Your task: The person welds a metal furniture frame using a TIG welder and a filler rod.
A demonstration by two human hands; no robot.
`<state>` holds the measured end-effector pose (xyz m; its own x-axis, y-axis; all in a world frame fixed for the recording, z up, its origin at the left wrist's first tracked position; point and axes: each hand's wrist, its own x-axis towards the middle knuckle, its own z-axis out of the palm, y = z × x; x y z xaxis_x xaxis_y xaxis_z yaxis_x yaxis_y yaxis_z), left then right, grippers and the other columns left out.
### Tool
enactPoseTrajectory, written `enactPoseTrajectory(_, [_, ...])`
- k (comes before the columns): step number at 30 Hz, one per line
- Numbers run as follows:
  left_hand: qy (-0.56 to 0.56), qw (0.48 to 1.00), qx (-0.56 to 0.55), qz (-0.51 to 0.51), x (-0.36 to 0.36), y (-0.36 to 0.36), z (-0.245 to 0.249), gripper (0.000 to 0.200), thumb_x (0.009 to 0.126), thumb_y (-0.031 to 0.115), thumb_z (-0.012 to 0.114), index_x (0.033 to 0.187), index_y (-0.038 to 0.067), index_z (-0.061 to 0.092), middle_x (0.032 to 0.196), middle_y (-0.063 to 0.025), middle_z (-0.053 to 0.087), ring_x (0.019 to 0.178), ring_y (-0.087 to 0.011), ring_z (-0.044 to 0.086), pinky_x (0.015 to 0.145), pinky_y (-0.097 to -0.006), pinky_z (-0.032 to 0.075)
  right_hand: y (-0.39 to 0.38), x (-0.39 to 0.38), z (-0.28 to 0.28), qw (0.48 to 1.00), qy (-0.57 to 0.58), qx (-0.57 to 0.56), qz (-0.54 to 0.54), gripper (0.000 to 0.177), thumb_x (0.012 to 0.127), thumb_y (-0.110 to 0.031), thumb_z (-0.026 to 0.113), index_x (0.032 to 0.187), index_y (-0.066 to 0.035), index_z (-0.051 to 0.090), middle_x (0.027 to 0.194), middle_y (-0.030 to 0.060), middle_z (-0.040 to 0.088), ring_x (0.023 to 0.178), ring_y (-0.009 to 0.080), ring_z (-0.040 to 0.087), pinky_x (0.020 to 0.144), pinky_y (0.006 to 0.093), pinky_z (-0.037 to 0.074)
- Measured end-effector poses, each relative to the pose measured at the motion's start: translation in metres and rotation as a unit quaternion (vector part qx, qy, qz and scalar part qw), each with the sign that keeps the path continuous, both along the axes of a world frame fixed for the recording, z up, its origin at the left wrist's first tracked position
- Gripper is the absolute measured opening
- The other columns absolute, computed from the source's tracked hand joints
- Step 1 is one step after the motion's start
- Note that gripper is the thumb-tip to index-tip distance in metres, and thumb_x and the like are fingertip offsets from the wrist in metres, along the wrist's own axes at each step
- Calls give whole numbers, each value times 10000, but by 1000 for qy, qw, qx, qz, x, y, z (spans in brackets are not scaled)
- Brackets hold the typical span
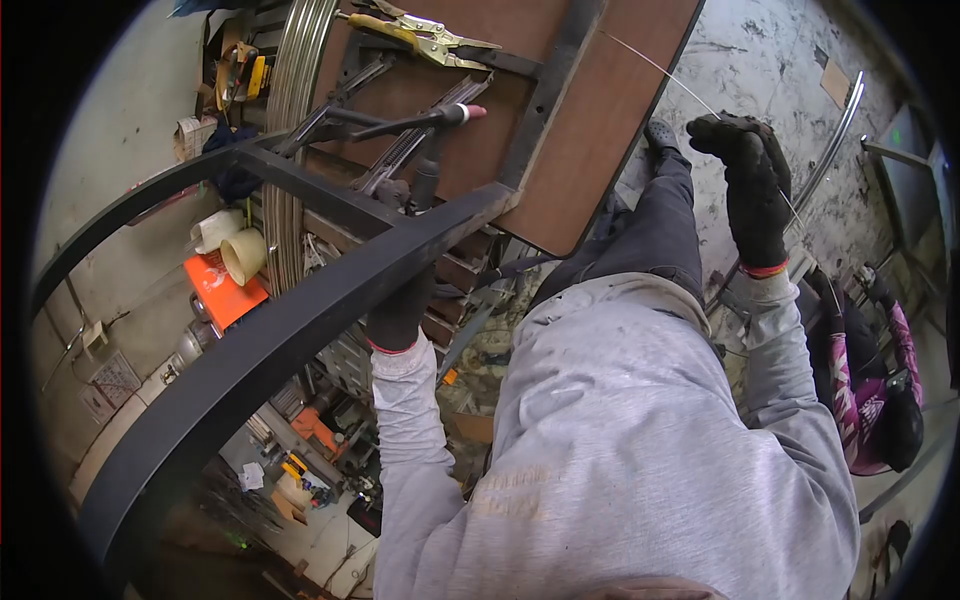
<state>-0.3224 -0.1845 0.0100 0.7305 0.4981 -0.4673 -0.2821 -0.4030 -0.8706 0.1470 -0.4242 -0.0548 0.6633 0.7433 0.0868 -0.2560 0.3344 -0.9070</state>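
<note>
My left hand [398, 310], in a dark glove with a red cuff, reaches up behind a curved black metal bar [300, 290]. Its fingers close around the handle of a TIG welding torch [426, 172], whose pink-tipped nozzle points right; the bar hides part of this hand. Off to the right, my gloved right hand [755, 190] pinches a long thin welding rod [660, 72]. The rod slants up-left over a brown board [590, 130], and its other end trails down behind the hand. Locking pliers [425, 35] with a yellow handle sit on the metal frame at the top.
Bundled shiny metal tubes [285, 200] stand at left, near an orange box [225, 290] and a cream cup [243, 256]. Tools and parts clutter the lower left. At the right, another person [875, 400] in a pink-patterned top is close by, below a curved metal tube [840, 130].
</note>
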Motion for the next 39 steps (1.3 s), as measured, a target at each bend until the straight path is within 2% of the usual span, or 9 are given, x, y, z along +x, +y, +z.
enactPoseTrajectory(1, [-268,930,-223,117,34,-10,26,486,1128,363,540,1551,127,495,1535,-123,564,1413,-285,552,1203,-444,417,-5,6,5,1000,-13,-16,5,387,1161,-226,448,1318,74,637,1246,215,733,1169,322,720,1066,454,554])
enactPoseTrajectory(2, [-499,729,-417,214,59,-16,45,425,1112,321,575,1469,92,585,1439,-151,649,1332,-297,619,1146,-437,468,-8,9,10,999,-27,-33,10,457,1170,-308,429,1299,77,638,1253,220,726,1172,330,714,1064,462,547])
enactPoseTrajectory(5, [-547,682,-430,224,82,-27,62,377,1051,284,659,1350,54,662,1237,-175,734,1163,-369,701,1025,-473,532,-11,10,23,999,-16,-30,14,414,1157,-270,454,1274,72,655,1252,210,724,1182,325,707,1076,464,539])
enactPoseTrajectory(9, [-566,681,-421,197,74,-39,74,379,993,260,722,1308,52,689,1127,-179,753,1080,-389,724,935,-493,564,2,0,32,990,-122,-54,41,254,1097,-86,538,1247,31,707,1199,138,734,1200,271,697,1081,412,528])
enactPoseTrajectory(23, [-485,671,-347,441,49,-128,172,533,946,181,759,1451,97,611,992,-214,736,840,-437,718,697,-509,555,43,-27,21,970,-188,-43,150,325,1116,-223,547,1307,-24,719,1325,107,724,1268,225,661,1119,376,486])
enactPoseTrajectory(27, [-434,557,-446,550,66,-134,204,605,927,117,737,1509,76,578,919,-235,740,746,-391,729,673,-443,557,43,-22,13,977,-150,-43,148,255,1078,-170,635,1258,-22,737,1270,94,738,1222,209,672,1074,363,516])
enactPoseTrajectory(30, [-524,370,-504,578,100,-152,209,569,950,60,604,1513,-5,557,980,-91,767,775,-143,703,674,-305,555,43,-23,9,985,-81,-34,146,260,1096,-174,601,1257,-15,729,1270,87,734,1231,201,661,1091,361,503])
enactPoseTrajectory(35, [-646,155,-426,614,198,-148,190,650,999,105,599,1623,62,423,1058,-117,752,752,-111,680,631,-277,570,45,-27,6,982,-136,-19,129,247,1073,-117,604,1262,-13,723,1269,96,731,1245,205,652,1093,369,498])
enactPoseTrajectory(39, [-704,7,-483,521,256,-103,159,350,1059,136,584,1374,5,511,1095,-156,712,763,-168,690,596,-313,582,61,-36,-1,978,-168,10,126,227,1042,-84,647,1244,-20,729,1256,107,734,1236,226,666,1069,374,514])
